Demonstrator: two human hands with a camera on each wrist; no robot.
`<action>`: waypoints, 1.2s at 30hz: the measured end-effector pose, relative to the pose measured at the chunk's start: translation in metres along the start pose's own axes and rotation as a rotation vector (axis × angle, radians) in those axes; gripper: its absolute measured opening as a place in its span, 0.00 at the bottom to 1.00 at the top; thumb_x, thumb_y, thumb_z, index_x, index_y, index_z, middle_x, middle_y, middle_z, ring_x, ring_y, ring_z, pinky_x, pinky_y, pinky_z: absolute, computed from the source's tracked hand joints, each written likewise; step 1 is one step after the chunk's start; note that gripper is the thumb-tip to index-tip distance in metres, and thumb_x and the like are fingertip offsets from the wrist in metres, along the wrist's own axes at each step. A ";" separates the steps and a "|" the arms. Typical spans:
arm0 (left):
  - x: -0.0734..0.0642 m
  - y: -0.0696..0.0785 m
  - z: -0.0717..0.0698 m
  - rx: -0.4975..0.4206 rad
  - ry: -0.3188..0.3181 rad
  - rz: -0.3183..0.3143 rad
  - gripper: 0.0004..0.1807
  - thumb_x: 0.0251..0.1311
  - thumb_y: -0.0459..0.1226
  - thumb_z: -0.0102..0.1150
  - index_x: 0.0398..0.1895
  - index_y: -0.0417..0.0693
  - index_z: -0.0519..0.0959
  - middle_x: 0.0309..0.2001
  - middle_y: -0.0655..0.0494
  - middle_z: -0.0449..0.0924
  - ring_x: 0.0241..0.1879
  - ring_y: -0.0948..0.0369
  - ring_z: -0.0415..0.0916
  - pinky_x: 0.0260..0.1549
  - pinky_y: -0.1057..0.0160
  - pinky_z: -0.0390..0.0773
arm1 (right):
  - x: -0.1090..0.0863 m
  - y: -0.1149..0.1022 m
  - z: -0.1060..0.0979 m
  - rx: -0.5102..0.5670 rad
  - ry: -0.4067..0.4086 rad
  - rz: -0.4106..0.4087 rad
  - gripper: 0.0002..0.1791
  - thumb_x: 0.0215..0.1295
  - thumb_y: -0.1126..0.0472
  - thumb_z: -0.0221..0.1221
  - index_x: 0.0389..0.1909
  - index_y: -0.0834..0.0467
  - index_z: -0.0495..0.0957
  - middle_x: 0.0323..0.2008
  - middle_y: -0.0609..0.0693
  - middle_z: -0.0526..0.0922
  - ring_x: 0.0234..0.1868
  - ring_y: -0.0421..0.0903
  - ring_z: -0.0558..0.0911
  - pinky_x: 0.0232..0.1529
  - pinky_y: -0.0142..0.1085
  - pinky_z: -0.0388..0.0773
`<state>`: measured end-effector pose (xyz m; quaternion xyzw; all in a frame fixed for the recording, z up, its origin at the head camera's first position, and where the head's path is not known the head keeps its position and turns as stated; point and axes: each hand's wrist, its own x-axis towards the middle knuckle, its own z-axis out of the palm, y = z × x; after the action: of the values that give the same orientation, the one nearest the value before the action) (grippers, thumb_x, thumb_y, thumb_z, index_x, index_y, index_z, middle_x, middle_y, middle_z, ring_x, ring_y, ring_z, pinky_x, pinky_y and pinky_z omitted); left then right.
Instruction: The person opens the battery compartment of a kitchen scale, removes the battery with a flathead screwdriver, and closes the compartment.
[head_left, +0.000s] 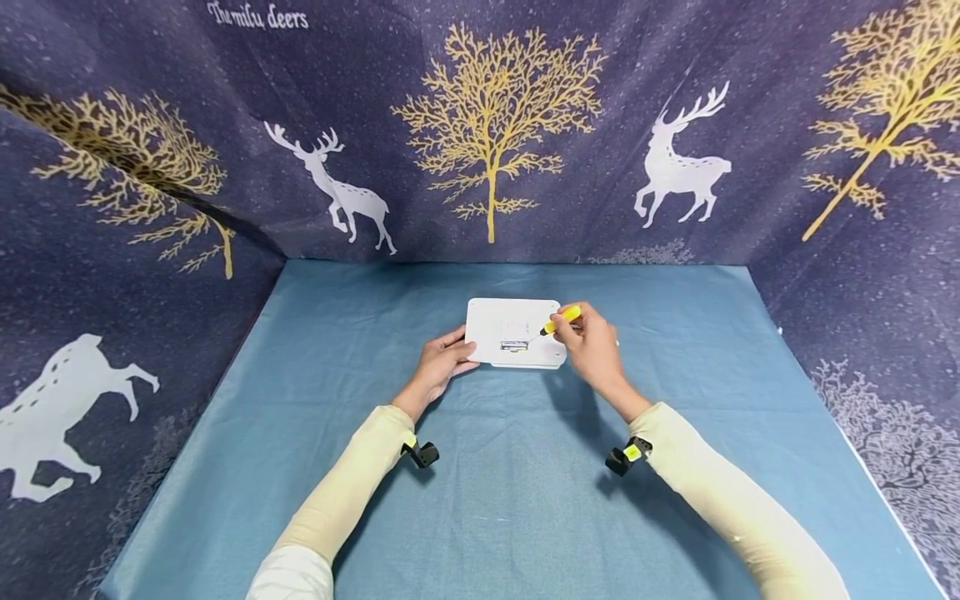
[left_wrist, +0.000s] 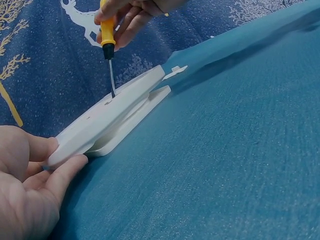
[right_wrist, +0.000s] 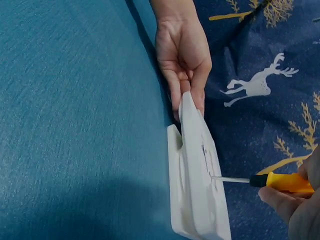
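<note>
Near the far edge of the surface (head_left: 525,500), the left hand (head_left: 442,364) pinches the white device (head_left: 487,317) by its end, seemingly steadying it; the right hand (head_left: 594,346) grips a yellow screwdriver (head_left: 568,315) angled at the opening (head_left: 513,346), how deep I can't tell.

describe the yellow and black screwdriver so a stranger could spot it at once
Over the blue tablecloth, find the flat white plastic device. The right hand holds the slim metal-shafted screwdriver, its tip at that device. Unlike its white neighbour, it has a yellow handle and black collar.
</note>
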<state>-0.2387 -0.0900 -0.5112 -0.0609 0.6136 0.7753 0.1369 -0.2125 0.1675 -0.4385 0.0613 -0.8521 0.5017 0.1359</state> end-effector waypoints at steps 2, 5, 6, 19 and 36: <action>0.000 0.000 0.000 -0.003 0.003 -0.002 0.32 0.71 0.28 0.59 0.77 0.42 0.65 0.67 0.36 0.73 0.62 0.43 0.77 0.53 0.54 0.86 | -0.002 -0.003 0.002 -0.054 0.001 -0.029 0.13 0.76 0.59 0.60 0.48 0.66 0.79 0.41 0.62 0.88 0.42 0.55 0.90 0.38 0.39 0.90; 0.000 -0.001 -0.001 0.002 0.005 0.000 0.31 0.71 0.28 0.59 0.76 0.42 0.65 0.67 0.35 0.74 0.61 0.44 0.78 0.53 0.55 0.86 | -0.006 -0.007 0.006 -0.131 0.003 -0.087 0.12 0.76 0.59 0.59 0.48 0.65 0.79 0.39 0.62 0.88 0.43 0.55 0.90 0.38 0.46 0.90; 0.000 -0.001 -0.001 -0.001 0.006 -0.001 0.31 0.71 0.28 0.59 0.76 0.41 0.65 0.66 0.35 0.74 0.60 0.45 0.79 0.53 0.55 0.86 | -0.007 -0.009 0.007 -0.146 0.000 -0.105 0.12 0.76 0.59 0.59 0.48 0.65 0.79 0.39 0.62 0.88 0.43 0.55 0.90 0.37 0.47 0.89; -0.001 -0.002 -0.003 0.014 0.003 0.019 0.31 0.71 0.28 0.59 0.76 0.41 0.66 0.66 0.35 0.74 0.62 0.43 0.78 0.51 0.56 0.87 | 0.002 0.004 0.000 -0.010 -0.026 0.058 0.13 0.76 0.61 0.59 0.50 0.68 0.79 0.43 0.64 0.88 0.42 0.56 0.90 0.38 0.32 0.89; 0.002 -0.001 -0.001 0.020 -0.003 0.018 0.31 0.70 0.28 0.60 0.76 0.41 0.66 0.67 0.35 0.74 0.62 0.44 0.77 0.51 0.56 0.87 | 0.008 0.037 -0.012 0.543 -0.013 0.332 0.16 0.77 0.69 0.53 0.58 0.77 0.69 0.46 0.64 0.86 0.36 0.37 0.88 0.47 0.31 0.87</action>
<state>-0.2404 -0.0910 -0.5127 -0.0530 0.6214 0.7706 0.1315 -0.2269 0.1964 -0.4620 -0.0416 -0.6861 0.7259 0.0253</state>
